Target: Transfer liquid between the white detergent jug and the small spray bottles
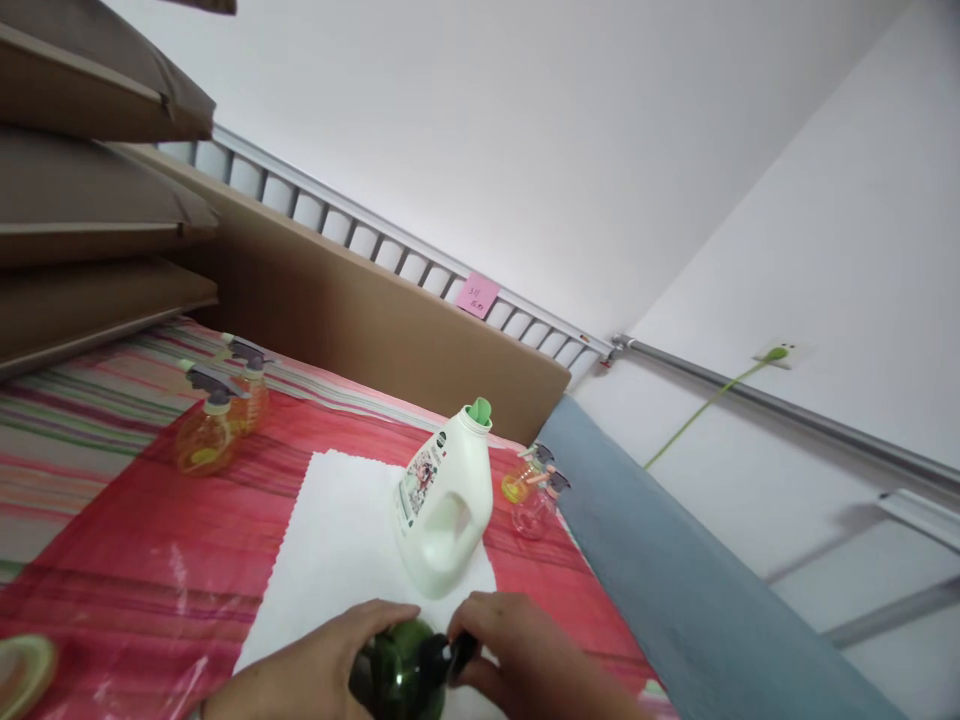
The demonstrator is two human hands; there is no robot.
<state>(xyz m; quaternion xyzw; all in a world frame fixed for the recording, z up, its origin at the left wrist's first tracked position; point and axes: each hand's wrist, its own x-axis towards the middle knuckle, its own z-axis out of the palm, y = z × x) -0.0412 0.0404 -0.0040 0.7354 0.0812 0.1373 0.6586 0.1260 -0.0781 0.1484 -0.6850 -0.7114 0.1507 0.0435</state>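
Note:
At the bottom of the head view, a dark green bottle (401, 675) is in my left hand (300, 665), whose fingers curl round its side. My right hand (521, 650) pinches the black top (457, 655) of this bottle; whether it is a pump or another kind of cap I cannot make out. Just beyond both hands, a white jug (442, 510) with a side handle, a printed label and a green spout stands uncapped on a white cloth (330, 540). The bottle's lower part is cut off by the frame edge.
Two orange spray bottles (208, 430) stand at left on a red plastic sheet (187, 540), and a yellow one (517, 482) and a pink one (534, 512) at right. A pale green ring-shaped lid (26, 670) lies lower left. Cushions (90, 190) are stacked upper left.

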